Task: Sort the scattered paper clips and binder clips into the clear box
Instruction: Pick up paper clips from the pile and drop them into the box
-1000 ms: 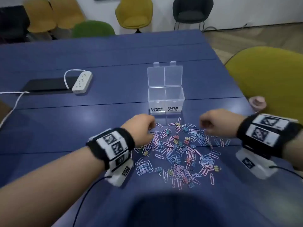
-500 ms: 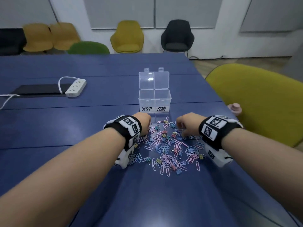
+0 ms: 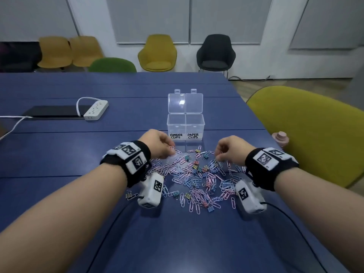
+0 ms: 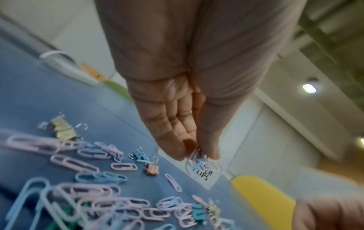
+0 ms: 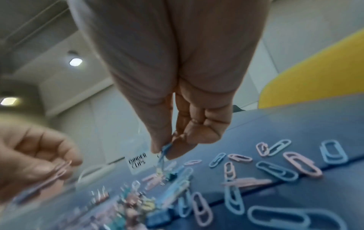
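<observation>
Worktop blue, chairs lined along far wall. Clear box mid-worktop, lid up. Left hand pinching pink paper clips; right hand pinching blue paper clip.

Even indoor ceiling light, soft shadows on the table, wide-angle edge bending, wrist views motion-blurred

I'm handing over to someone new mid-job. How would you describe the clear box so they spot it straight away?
On the blue table, look just beyond the pile of clips that lies between the two hands. The clear box stands there, lids raised, split into two compartments. It alone bears handwritten labels: BINDER CLIPS on the left, PAPER CLIPS on the right.
</observation>
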The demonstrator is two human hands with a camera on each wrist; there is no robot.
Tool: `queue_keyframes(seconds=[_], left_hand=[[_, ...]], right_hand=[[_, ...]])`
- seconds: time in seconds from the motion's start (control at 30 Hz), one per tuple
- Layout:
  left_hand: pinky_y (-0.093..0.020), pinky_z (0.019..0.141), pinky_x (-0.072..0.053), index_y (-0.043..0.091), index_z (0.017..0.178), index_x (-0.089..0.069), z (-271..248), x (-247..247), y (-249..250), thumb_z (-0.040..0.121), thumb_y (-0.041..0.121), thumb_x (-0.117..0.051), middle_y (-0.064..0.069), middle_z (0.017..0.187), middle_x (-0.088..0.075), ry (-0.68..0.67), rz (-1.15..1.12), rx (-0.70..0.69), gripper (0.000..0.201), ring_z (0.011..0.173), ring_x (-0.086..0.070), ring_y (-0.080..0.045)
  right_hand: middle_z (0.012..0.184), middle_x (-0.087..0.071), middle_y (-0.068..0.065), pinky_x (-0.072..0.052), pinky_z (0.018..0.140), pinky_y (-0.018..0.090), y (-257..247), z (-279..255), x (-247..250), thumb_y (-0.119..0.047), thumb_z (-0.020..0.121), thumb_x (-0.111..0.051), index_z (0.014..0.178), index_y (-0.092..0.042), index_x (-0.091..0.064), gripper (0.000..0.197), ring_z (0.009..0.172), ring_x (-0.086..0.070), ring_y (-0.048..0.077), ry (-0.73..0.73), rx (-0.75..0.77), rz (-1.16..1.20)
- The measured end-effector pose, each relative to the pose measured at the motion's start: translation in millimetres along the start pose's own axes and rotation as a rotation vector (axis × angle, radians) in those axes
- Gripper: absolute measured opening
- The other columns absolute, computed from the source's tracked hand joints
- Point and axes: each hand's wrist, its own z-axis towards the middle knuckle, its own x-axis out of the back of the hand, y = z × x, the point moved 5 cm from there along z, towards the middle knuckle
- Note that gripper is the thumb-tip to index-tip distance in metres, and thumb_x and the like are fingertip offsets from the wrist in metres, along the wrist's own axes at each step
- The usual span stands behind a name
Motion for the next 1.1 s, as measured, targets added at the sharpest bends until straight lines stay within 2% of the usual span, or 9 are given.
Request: queue_keyframes(seconds=[0.13,0.27,0.43,0.5,0.6,0.77,0.87,0.97,1.1], left_hand=[[-0.019,0.054,-0.055,0.005,0.09,-0.059,-21.3,5.9,-14.0,0.089,-0.006,-0.055,-0.008,0.081,-0.062,-0.027,-0.795,0.115,0.012,0.068,-0.059,-0.014],[-0.019,0.054,-0.057,0.0,0.091,-0.055,-46.3,10.7,-25.5,0.096,-0.003,-0.036,-0.01,0.083,-0.054,-0.014,-1.343,0.222,0.02,0.071,-0.052,-0.016],[-0.018,0.046,-0.05,-0.001,0.082,-0.056,-68.7,0.1,-27.4,0.096,0.015,-0.04,-0.011,0.072,-0.055,-0.078,-1.406,0.343,0.026,0.064,-0.048,-0.015],[-0.015,0.038,-0.035,0.007,0.073,-0.052,-69.2,-8.2,-24.8,0.098,0.025,-0.042,-0.002,0.058,-0.048,-0.155,-1.196,0.353,0.032,0.05,-0.037,-0.009],[-0.016,0.035,-0.02,0.015,0.065,-0.045,-59.6,-13.6,-22.6,0.099,0.034,-0.043,0.005,0.048,-0.03,-0.139,-0.758,0.29,0.039,0.037,-0.025,-0.008],[-0.021,0.05,-0.039,0.019,0.071,-0.056,-36.4,-27.6,1.6,0.09,0.037,-0.058,0.003,0.067,-0.049,-0.175,0.412,-0.059,0.026,0.056,-0.045,-0.013],[-0.02,0.055,-0.04,0.021,0.086,-0.062,-29.6,-49.0,9.9,0.082,0.033,-0.068,0.006,0.081,-0.059,-0.271,0.701,-0.12,0.014,0.07,-0.055,-0.011],[-0.023,0.066,-0.043,0.013,0.101,-0.067,-26.3,-65.8,13.4,0.08,0.027,-0.071,-0.001,0.098,-0.066,-0.342,0.883,-0.123,0.025,0.084,-0.055,-0.015],[-0.025,0.075,-0.049,0.009,0.1,-0.071,-24.5,-71.5,12.3,0.084,0.017,-0.066,0.0,0.088,-0.065,-0.363,0.935,-0.133,0.019,0.081,-0.057,-0.014]], right_hand=[[0.067,-0.053,0.011,-0.042,0.054,0.028,12.4,-23.3,-0.9,0.007,0.086,-0.058,0.072,-0.006,-0.056,0.02,0.055,-0.045,0.021,0.04,-0.146,0.789],[0.069,-0.055,0.008,-0.052,0.048,0.022,16.2,-47.3,-4.4,0.004,0.094,-0.04,0.083,-0.006,-0.053,0.02,0.06,-0.048,0.016,-0.034,-0.294,1.564],[0.068,-0.044,0.006,-0.043,0.04,0.016,11.0,-58.8,-7.6,0.002,0.071,-0.059,0.076,-0.005,-0.051,0.011,0.053,-0.042,0.014,0.033,-0.257,1.944],[0.057,-0.04,0.0,-0.032,0.033,0.015,8.4,-58.5,-9.6,-0.008,0.084,-0.056,0.072,-0.009,-0.049,0.014,0.039,-0.037,0.009,-0.039,-0.249,1.774],[0.05,-0.031,-0.004,-0.017,0.033,0.015,13.7,-51.6,-7.0,-0.019,0.097,-0.045,0.071,-0.012,-0.051,0.028,0.036,-0.023,0.008,-0.031,-0.22,1.077],[0.076,-0.054,-0.003,-0.037,0.057,0.024,2.2,-40.9,-2.9,-0.031,0.085,-0.064,0.077,-0.02,-0.056,0.016,0.073,-0.051,0.018,-0.14,0.055,-0.397],[0.081,-0.052,-0.008,-0.038,0.064,0.023,6.8,-38.5,-11.4,-0.032,0.076,-0.073,0.084,-0.026,-0.06,0.016,0.084,-0.053,0.017,-0.26,0.061,-0.508],[0.073,-0.051,-0.012,-0.039,0.068,0.024,8.4,-36.4,-18.5,-0.027,0.076,-0.072,0.08,-0.025,-0.06,0.013,0.08,-0.052,0.014,-0.275,0.089,-0.456],[0.081,-0.058,-0.006,-0.047,0.075,0.028,0.0,-37.7,-25.0,-0.023,0.081,-0.067,0.076,-0.024,-0.059,0.009,0.082,-0.056,0.016,-0.253,0.143,-0.433]])
